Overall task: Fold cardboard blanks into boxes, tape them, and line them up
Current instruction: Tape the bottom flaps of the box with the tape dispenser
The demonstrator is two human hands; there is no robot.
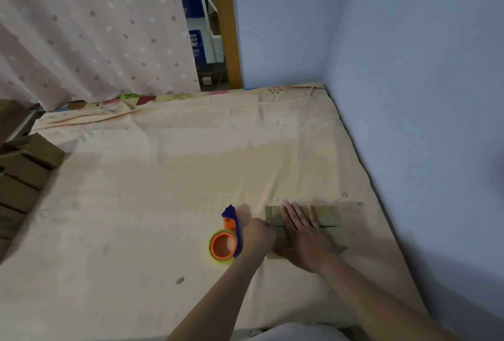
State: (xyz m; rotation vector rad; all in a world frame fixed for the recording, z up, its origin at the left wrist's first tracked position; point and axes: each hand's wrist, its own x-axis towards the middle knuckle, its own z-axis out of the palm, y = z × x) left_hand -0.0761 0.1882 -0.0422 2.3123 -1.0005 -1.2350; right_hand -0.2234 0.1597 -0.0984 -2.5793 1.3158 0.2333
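A small brown cardboard box (pixel 331 224) lies on the peach bedsheet (pixel 169 177) at the lower right. My right hand (pixel 302 234) rests flat on its top with fingers straight, pressing the flaps down. My left hand (pixel 259 234) touches the box's left side with curled fingers; what they pinch is hidden. Just left of that hand lies a tape dispenser (pixel 226 241) with an orange core, a yellowish tape roll and a blue handle.
A row of folded brown boxes (pixel 24 171) runs along the bed's left edge. A blue wall (pixel 409 95) borders the bed on the right and behind. A dotted pink curtain (pixel 90 29) hangs at the back left, beside a wooden doorframe (pixel 227 24).
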